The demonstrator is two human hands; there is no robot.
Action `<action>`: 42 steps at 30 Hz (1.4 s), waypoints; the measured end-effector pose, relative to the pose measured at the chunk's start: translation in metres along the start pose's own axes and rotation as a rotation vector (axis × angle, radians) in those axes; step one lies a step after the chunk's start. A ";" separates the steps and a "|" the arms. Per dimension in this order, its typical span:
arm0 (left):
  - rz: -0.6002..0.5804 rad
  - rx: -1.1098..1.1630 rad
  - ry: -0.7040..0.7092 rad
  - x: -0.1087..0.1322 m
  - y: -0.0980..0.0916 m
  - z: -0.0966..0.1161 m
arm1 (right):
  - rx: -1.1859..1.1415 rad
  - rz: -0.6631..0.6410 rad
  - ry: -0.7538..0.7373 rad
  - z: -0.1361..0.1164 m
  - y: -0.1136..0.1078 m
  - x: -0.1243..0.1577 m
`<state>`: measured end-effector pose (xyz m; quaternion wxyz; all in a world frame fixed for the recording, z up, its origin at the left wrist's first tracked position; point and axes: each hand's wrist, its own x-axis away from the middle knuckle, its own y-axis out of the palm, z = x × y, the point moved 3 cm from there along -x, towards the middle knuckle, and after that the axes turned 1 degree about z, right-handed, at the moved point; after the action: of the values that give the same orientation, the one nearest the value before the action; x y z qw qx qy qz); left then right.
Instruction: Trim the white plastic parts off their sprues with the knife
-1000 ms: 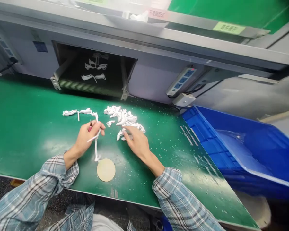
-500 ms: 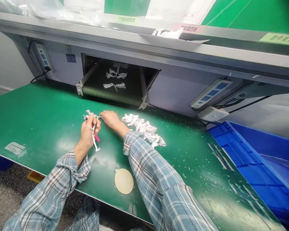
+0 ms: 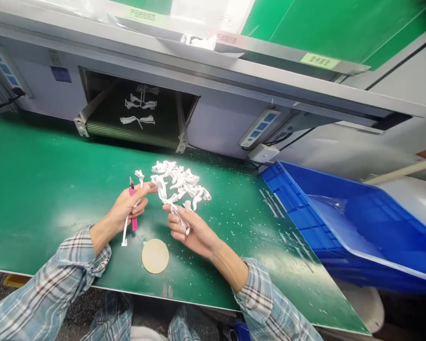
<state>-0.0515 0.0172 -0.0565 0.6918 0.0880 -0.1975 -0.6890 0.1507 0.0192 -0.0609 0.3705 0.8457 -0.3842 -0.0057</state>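
Observation:
My left hand (image 3: 128, 208) is closed around a pink-handled craft knife (image 3: 134, 223), its blade pointing up and away. A thin white plastic sprue (image 3: 125, 232) is gripped in the same hand, one end hanging below the fingers. Its outstretched index finger reaches a white piece (image 3: 159, 186) at the near left of the pile; I cannot tell whether it holds it. Between thumb and fingers, my right hand (image 3: 197, 233) has a small white plastic part (image 3: 180, 219). The pile of white plastic parts (image 3: 184, 182) lies just beyond both hands.
A round cream disc (image 3: 155, 256) rests on the green table (image 3: 74, 189) near its front edge. Behind, a conveyor belt (image 3: 128, 132) carries several white moulded pieces (image 3: 137, 120). Blue bins (image 3: 294, 199) stand at the right. A power strip (image 3: 259, 128) hangs on the back panel.
My right hand has come back from beside the left hand to the near side of the pile, now with a white part. The left hand has turned toward the pile. The view has shifted right.

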 end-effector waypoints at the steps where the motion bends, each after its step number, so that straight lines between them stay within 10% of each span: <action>1: -0.031 -0.009 -0.012 0.001 0.009 -0.001 | -0.050 -0.011 0.001 0.007 -0.002 0.007; 9: -0.098 -0.046 -0.064 -0.003 0.046 -0.005 | -0.136 -0.125 -0.032 0.020 -0.014 0.025; 29: -0.079 0.000 -0.092 -0.004 0.044 -0.016 | -0.276 -0.254 0.081 0.022 -0.012 0.031; 39: 0.012 -0.254 0.053 -0.001 0.046 -0.016 | 0.374 0.200 -0.136 0.029 -0.023 0.023; 42: -0.002 -0.343 0.071 -0.002 0.043 -0.018 | 0.381 0.136 -0.119 0.028 -0.020 0.024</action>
<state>-0.0051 0.0184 -0.0561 0.7024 -0.0069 -0.0525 -0.7098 0.1726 -0.0052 -0.0872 0.1802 0.8706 -0.4559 0.0422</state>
